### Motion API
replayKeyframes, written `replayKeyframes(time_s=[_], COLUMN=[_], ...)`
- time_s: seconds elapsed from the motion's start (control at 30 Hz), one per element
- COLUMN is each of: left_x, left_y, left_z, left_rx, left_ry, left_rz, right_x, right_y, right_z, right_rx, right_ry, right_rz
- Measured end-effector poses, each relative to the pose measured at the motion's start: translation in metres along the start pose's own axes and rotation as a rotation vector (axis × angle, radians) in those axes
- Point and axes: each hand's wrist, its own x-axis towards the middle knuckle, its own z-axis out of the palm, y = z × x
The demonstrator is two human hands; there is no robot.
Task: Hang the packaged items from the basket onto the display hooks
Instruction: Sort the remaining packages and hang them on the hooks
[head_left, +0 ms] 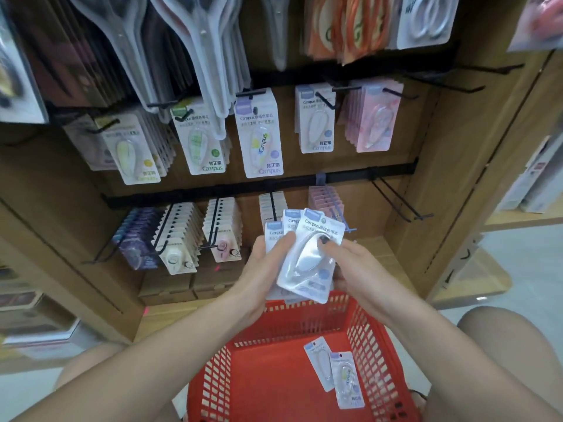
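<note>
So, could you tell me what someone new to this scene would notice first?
Most striking is the fanned stack of white packages at the centre, held between the left hand and the right hand. Just below sits a bright red basket with two more packages lying on its floor at the right. Behind, rows of similar packs hang on black display hooks, a few of them bare at the right.

Bare forearms, bare hands, bare knees
No sleeves visible on either arm up to the frame edge; no watch, rings or bracelets on the left hand [268, 269] or the right hand [356, 269]; dark polish on the right thumbnail, just above the right palm; bare knees showing below and outside each forearm; a dark strap, perhaps of a sandal, low beneath the right forearm
</note>
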Motion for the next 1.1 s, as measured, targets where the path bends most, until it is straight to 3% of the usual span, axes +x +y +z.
replayKeyframes(time_s=[0.23, 0.83, 1.1], left_x=[0.011, 0.056, 0.060], left_y=[0.034, 0.056, 0.062], left_z=[0.021, 0.014, 0.005], left_rx=[0.136, 0.248, 0.332], left_ry=[-0.066, 0.064, 0.117], left_rz=[0.173, 0.208, 0.227], right_x=[0.002, 0.028, 0.039], right_y=[-0.030, -0.058, -0.096], right_z=[-0.019, -0.056, -0.057], right_rx=[0.142, 0.146, 0.107], right_ry=[0.014, 0.013, 0.107], right_rz=[-0.041, -0.094, -0.327])
